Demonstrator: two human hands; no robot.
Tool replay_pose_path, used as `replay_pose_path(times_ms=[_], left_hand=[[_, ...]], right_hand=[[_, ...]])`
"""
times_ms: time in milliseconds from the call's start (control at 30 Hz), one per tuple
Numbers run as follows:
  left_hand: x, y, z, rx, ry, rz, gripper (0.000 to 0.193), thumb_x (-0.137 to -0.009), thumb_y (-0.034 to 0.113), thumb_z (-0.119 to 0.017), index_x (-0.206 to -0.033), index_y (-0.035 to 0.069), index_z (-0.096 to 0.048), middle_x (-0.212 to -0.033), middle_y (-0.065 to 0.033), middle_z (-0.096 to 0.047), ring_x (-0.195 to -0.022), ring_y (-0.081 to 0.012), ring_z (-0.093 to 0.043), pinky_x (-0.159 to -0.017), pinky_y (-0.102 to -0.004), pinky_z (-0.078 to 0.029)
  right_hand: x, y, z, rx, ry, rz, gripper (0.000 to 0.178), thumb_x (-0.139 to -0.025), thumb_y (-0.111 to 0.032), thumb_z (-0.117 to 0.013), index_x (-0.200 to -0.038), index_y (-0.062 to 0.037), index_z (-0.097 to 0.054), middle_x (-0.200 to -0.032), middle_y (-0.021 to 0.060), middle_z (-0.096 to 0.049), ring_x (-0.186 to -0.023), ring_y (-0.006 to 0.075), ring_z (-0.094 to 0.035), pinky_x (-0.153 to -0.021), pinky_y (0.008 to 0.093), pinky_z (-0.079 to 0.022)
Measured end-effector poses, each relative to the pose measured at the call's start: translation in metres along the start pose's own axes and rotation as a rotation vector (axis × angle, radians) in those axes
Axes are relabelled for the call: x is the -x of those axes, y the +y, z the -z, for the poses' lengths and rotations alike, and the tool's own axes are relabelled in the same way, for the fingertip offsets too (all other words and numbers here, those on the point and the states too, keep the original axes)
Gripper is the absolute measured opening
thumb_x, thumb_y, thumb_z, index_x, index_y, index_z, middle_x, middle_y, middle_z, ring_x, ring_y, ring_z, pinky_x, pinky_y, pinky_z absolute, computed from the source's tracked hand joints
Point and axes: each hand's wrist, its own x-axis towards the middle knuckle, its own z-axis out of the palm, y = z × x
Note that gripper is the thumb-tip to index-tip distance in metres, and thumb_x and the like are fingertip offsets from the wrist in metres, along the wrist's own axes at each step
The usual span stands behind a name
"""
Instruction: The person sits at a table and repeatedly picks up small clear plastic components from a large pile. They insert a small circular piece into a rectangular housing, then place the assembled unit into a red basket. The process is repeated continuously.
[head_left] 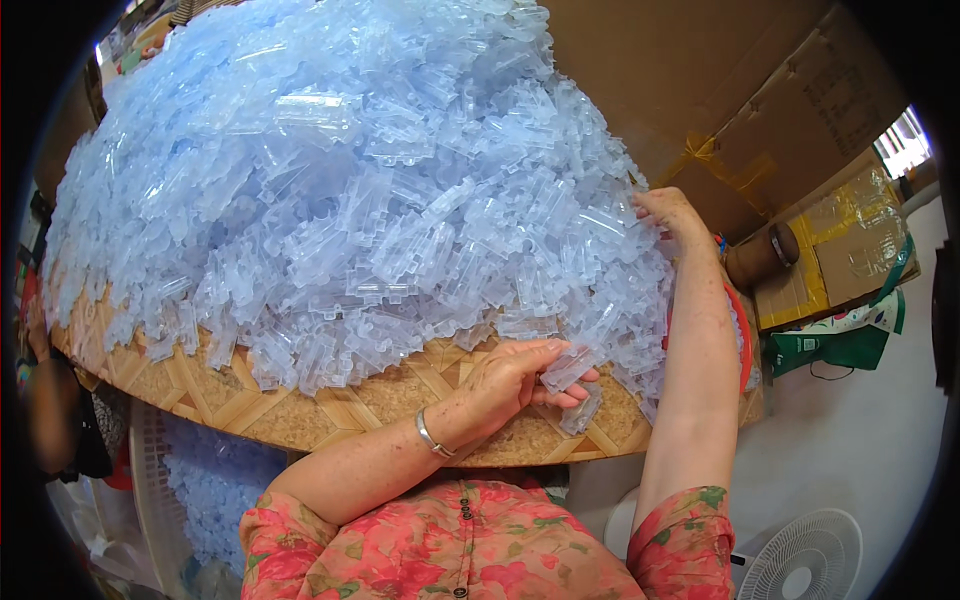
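Note:
A large heap of clear, bluish plastic pieces (350,190) covers most of a wood-patterned table (345,412). Close to the table's near edge, my left hand (510,380) pinches a small clear plastic piece (568,368) between thumb and fingers. Another clear piece (582,410) hangs just below those fingertips. My right hand (672,213) reaches to the heap's right edge, its fingers bent together against the pieces. What lies between the right fingertips is too small to make out.
Taped cardboard boxes (830,240) stand at the right, with a brown rounded object (765,257) and a green bag (835,345) beside them. A red rim (742,335) curves past my right forearm. Below are a white fan (800,560) and a basket (150,490) of bluish pieces.

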Motion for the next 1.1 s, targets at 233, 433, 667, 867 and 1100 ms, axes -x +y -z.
replay_pose_path(times_ms=[233,433,667,867,1100], left_hand=[[0.001,0.002,-0.003,0.019,-0.012,-0.003,0.045,-0.107,0.026,-0.044,-0.132,-0.01,-0.056,-0.123,-0.0258,-0.066,-0.098,-0.0254,-0.07,-0.086,-0.0355,-0.059],[0.0,0.0,-0.004,0.052,-0.02,0.035,0.044,-0.106,0.027,-0.049,-0.131,-0.008,-0.057,-0.119,-0.0227,-0.068,-0.096,-0.0238,-0.071,-0.085,-0.0342,-0.06],[-0.003,-0.001,-0.001,0.038,-0.025,0.014,0.044,-0.106,0.027,-0.048,-0.131,-0.008,-0.056,-0.119,-0.0234,-0.067,-0.096,-0.0243,-0.071,-0.085,-0.0339,-0.06],[-0.004,0.001,0.003,0.028,-0.005,-0.012,0.044,-0.106,0.027,-0.048,-0.132,-0.008,-0.056,-0.12,-0.0239,-0.067,-0.098,-0.0251,-0.071,-0.085,-0.034,-0.06],[-0.004,0.004,0.0,0.008,-0.038,-0.122,0.047,-0.107,0.028,-0.045,-0.14,-0.006,-0.049,-0.129,-0.0231,-0.063,-0.106,-0.0261,-0.068,-0.091,-0.0357,-0.058]], right_hand=[[-0.011,0.043,0.041,0.171,0.263,-0.026,0.032,-0.085,-0.027,-0.066,-0.106,-0.0042,-0.075,-0.107,0.0198,-0.073,-0.101,0.0286,-0.072,-0.085,0.0411,-0.056],[-0.046,0.082,0.034,0.383,0.094,-0.061,0.038,-0.08,-0.027,-0.076,-0.102,0.0035,-0.07,-0.082,0.0173,-0.071,-0.068,0.0257,-0.068,-0.058,0.0406,-0.054],[-0.027,0.063,0.026,0.061,0.118,0.06,0.027,-0.08,-0.026,-0.076,-0.077,0.0003,-0.068,-0.071,0.0126,-0.069,-0.063,0.0246,-0.071,-0.054,0.0404,-0.056],[0.037,0.018,0.041,-0.371,0.13,0.071,0.018,-0.091,-0.02,-0.069,-0.1,-0.0062,-0.063,-0.084,0.005,-0.066,-0.064,0.0155,-0.068,-0.053,0.0279,-0.054],[0.172,-0.006,0.017,-0.627,-0.092,0.349,0.02,-0.094,-0.02,-0.065,-0.108,-0.0051,-0.064,-0.081,0.0037,-0.07,-0.061,0.0103,-0.066,-0.051,0.0219,-0.046]])
